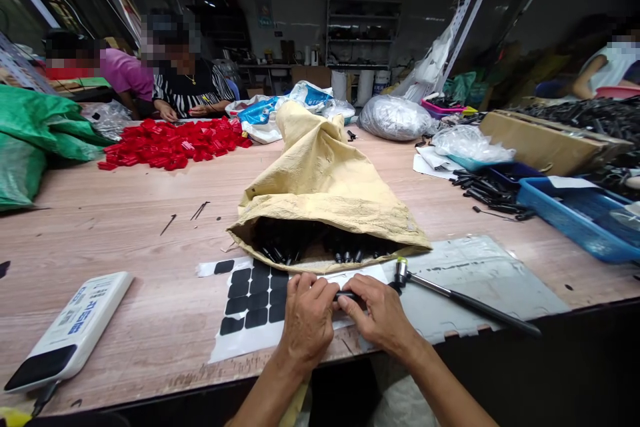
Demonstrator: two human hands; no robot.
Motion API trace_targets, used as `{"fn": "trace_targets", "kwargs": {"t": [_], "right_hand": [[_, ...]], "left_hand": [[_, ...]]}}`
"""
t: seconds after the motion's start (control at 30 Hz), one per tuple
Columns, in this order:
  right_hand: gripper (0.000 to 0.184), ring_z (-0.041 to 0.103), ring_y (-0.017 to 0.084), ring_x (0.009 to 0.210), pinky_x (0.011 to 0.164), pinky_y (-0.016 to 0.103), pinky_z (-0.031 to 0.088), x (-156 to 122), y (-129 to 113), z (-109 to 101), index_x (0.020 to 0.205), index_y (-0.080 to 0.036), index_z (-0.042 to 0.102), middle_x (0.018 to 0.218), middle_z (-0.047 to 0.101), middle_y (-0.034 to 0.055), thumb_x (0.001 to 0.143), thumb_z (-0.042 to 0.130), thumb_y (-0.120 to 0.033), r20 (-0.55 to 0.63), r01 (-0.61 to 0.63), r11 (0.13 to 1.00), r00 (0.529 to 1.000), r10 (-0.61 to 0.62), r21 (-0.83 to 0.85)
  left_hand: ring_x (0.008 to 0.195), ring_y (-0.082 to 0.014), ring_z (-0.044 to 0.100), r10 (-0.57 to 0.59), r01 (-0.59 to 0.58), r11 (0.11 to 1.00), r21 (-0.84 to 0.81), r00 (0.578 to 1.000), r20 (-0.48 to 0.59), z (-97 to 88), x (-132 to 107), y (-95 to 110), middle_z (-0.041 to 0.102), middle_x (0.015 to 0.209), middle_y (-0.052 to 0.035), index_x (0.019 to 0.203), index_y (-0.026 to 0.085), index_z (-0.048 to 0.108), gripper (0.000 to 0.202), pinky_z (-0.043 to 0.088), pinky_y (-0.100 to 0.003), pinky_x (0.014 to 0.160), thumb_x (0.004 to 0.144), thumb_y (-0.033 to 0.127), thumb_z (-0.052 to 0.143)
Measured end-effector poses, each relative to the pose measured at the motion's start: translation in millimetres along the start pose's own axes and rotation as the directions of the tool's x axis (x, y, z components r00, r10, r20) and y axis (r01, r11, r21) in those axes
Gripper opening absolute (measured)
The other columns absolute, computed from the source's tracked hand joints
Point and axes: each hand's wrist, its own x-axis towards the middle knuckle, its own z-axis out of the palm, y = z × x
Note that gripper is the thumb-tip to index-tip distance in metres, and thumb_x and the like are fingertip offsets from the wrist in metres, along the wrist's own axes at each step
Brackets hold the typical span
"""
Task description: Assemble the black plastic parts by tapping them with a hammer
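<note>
In the head view, a thin black piece (345, 295) is lying between the two hands near the table's near edge, its long axis running roughly from nine to three o'clock. The left hand (310, 310) is holding its nine-o'clock end between curled fingers and thumb, while the right hand (377, 312) is pinching it from the three-o'clock side; both are touching it, so neither is nearer. Which end is its front, the covering fingers are not letting one tell. A dark tip (396, 287) is showing just past the right hand at two o'clock, though whether it belongs to the piece is staying unclear. From the hands, the yellow sack (325, 173) is opening toward them at twelve, the sheet of black stickers (257, 298) is lying at nine, and the hammer (450, 292) is resting at three, its handle pointing toward four.
</note>
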Motion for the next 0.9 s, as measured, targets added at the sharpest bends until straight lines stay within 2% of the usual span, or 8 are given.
{"fn": "trace_targets", "kwargs": {"t": [0.2,0.37,0.43,0.53,0.63,0.73,0.8,0.9], "right_hand": [[0.024,0.051,0.017,0.081,0.075,0.03,0.035,1,1,3,0.076,-0.02,0.05,0.082,0.058,0.002,0.098,0.047,-0.03,0.008,0.017,0.997,1.0,-0.016,-0.075],[0.015,0.051,0.019,0.085,0.077,0.032,0.037,-12,-6,-4,0.085,-0.021,0.053,0.088,0.059,0.0037,0.098,0.047,-0.024,-0.024,0.052,0.99,0.998,-0.055,-0.13],[0.013,0.052,0.02,0.087,0.077,0.033,0.037,-31,-11,-12,0.088,-0.021,0.054,0.09,0.059,0.0039,0.098,0.045,-0.022,-0.054,0.051,0.984,0.997,-0.061,-0.169],[0.012,0.055,0.018,0.082,0.071,0.031,0.037,-68,-17,-24,0.088,-0.023,0.055,0.089,0.061,0.0028,0.097,0.048,-0.024,-0.05,0.03,0.979,0.998,-0.04,-0.201],[0.004,0.058,0.015,0.073,0.062,0.028,0.036,-98,-24,-28,0.088,-0.025,0.057,0.083,0.063,-0.0009,0.09,0.06,-0.025,0.054,0.07,0.977,0.997,-0.061,-0.199],[0.014,0.061,0.014,0.065,0.055,0.028,0.033,-110,-29,-16,0.077,-0.025,0.057,0.075,0.065,-0.0041,0.077,0.068,-0.016,0.189,0.09,0.966,0.981,-0.044,-0.242],[0.017,0.065,0.016,0.067,0.055,0.028,0.035,-112,-28,-2,0.078,-0.024,0.059,0.077,0.068,-0.0032,0.072,0.067,-0.01,0.209,0.063,0.95,0.978,0.003,-0.307],[0.025,0.069,0.019,0.077,0.063,0.028,0.041,-114,-23,18,0.088,-0.025,0.065,0.087,0.071,-0.0007,0.072,0.063,-0.006,0.184,0.037,0.939,0.982,0.029,-0.343]], "left_hand": [[0.095,-0.0267,0.054,0.017,-0.017,1.0,0.01,1.0,-0.004,1.9,1,-1,0.069,0.083,-0.0022,0.097,0.022,0.07,0.016,0.031,-0.046,0.093,0.087,0.014,0.06],[0.099,-0.0279,0.055,0.046,-0.047,0.997,-0.069,0.999,-0.016,-8.7,0,6,0.071,0.085,-0.0021,0.099,0.024,0.071,0.017,0.031,-0.049,0.097,0.085,0.017,0.062],[0.106,-0.0294,0.053,0.104,-0.102,0.982,-0.156,0.995,0.004,-19.0,-2,9,0.072,0.095,-0.0023,0.105,0.026,0.07,0.027,0.03,-0.049,0.102,0.078,0.02,0.069],[0.114,-0.0314,0.051,0.166,-0.154,0.958,-0.242,0.986,0.031,-34.0,-3,7,0.069,0.118,-0.0046,0.123,0.027,0.064,0.057,0.034,-0.048,0.104,0.067,0.025,0.076],[0.105,-0.0296,0.054,-0.007,-0.006,0.992,-0.125,0.995,-0.102,-38.9,11,-7,0.069,0.11,-0.0064,0.126,0.025,0.063,0.048,0.039,-0.045,0.095,0.078,0.027,0.068],[0.099,-0.0309,0.054,-0.249,0.282,0.954,0.105,0.935,-0.252,-33.3,37,-27,0.069,0.096,-0.009,0.118,0.02,0.068,0.034,0.041,-0.045,0.089,0.086,0.029,0.06],[0.103,-0.0354,0.052,-0.323,0.382,0.89,0.248,0.913,-0.247,-28.1,55,-38,0.068,0.098,-0.0132,0.109,0.017,0.072,0.031,0.041,-0.047,0.089,0.086,0.034,0.061],[0.109,-0.0401,0.049,-0.374,0.41,0.836,0.364,0.912,-0.168,-23.5,69,-48,0.066,0.105,-0.0169,0.098,0.015,0.076,0.029,0.04,-0.049,0.089,0.083,0.036,0.063]]}}
